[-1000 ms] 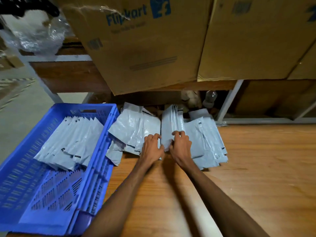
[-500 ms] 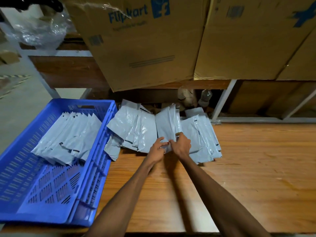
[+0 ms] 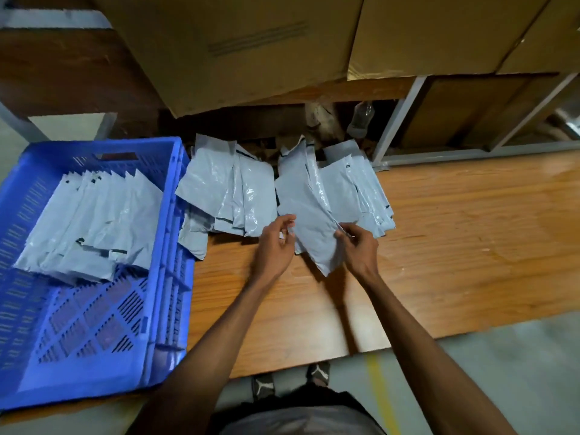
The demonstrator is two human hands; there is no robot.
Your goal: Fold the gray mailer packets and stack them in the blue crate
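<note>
Half a second earlier both hands sat close together at the near edge of the loose heap; now they have drawn apart and lifted one gray packet [image 3: 314, 233] off it, and the camera has tipped down so the person's sandalled feet [image 3: 290, 379] show below the counter [image 3: 455, 246].

The held packet hangs tilted over the counter, its lower corner pointing toward the near edge, its upper part still overlapping the heap of loose packets [image 3: 244, 196] that fans out behind it against the shelf frame. The right hand [image 3: 359, 249] pinches the packet's right edge between thumb and curled fingers [image 3: 342, 232]. The left hand [image 3: 276, 243] is at the left edge with fingers bent; motion blur makes it hard to say whether it actually grips, though it seems to pinch the edge.

The blue crate [image 3: 169, 246] stands at the counter's left end, just beside the heap, with a row of folded packets [image 3: 94, 221] leaning in its far half and its near half bare. Open wood lies right of and nearer than the hands. Cardboard boxes [image 3: 251, 42] overhang the back. Both forearms reach straight forward, converging on the packet.
</note>
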